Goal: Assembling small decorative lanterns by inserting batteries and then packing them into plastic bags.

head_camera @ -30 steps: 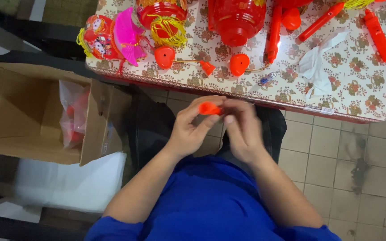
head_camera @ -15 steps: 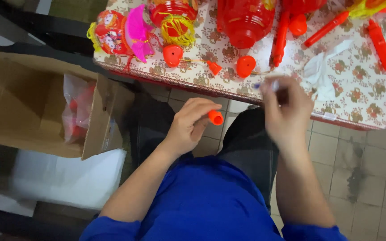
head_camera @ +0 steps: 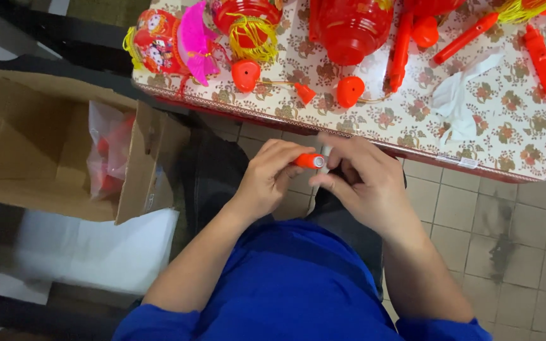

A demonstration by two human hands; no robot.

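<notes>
Your left hand (head_camera: 270, 177) pinches the orange cap (head_camera: 309, 161); right hand (head_camera: 364, 180) closes on it, fitting unfinished; table (head_camera: 412, 126) parts wait.

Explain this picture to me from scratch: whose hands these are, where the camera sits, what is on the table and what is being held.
There is no machine here. A person in a blue top wears a camera on the head, so the view looks straight down at their own two bare hands above their lap. The left hand pinches a small orange-red plastic cylinder by its end, and the right hand meets it from the other side, fingers touching its tip. Ahead stands a table with a floral cloth, strewn with red plastic lantern parts, red rods and a crumpled clear plastic bag. To the left sits an open cardboard box holding bagged red pieces.
</notes>
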